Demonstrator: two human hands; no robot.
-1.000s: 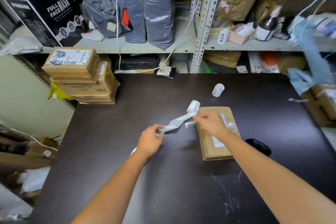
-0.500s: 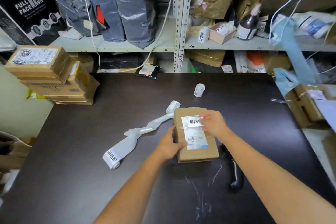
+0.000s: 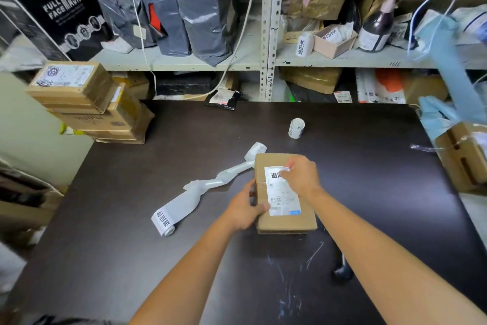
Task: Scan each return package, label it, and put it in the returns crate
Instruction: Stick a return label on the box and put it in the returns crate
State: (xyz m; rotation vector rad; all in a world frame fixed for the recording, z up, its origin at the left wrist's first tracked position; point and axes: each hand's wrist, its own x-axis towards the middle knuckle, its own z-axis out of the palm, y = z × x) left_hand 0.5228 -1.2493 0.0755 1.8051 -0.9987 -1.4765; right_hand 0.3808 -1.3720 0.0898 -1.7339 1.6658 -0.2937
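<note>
A small brown cardboard package [image 3: 305,219] lies flat on the dark table [image 3: 131,258], with a white shipping label and barcode on top. A white return sticker [image 3: 274,174] with black characters sits at the label's far end. My right hand [image 3: 300,175] presses on that sticker with its fingers bent down. My left hand [image 3: 243,208] grips the package's near left edge, thumb on top. An unrolled strip of label backing [image 3: 200,190] trails left across the table to a curled end with printed stickers. Part of a black scanner [image 3: 341,272] shows under my right forearm.
A small label roll [image 3: 296,128] stands farther back on the table. Stacked cardboard parcels [image 3: 87,103] sit at the far left corner. An open cardboard box [image 3: 463,156] is at the right edge. Shelves behind hold grey mailer bags [image 3: 200,16], boxes and a bottle [image 3: 376,26].
My right hand carried the peeled sticker from the strip onto the package and now presses it down. My left hand let go of the strip and took hold of the package's left edge.
</note>
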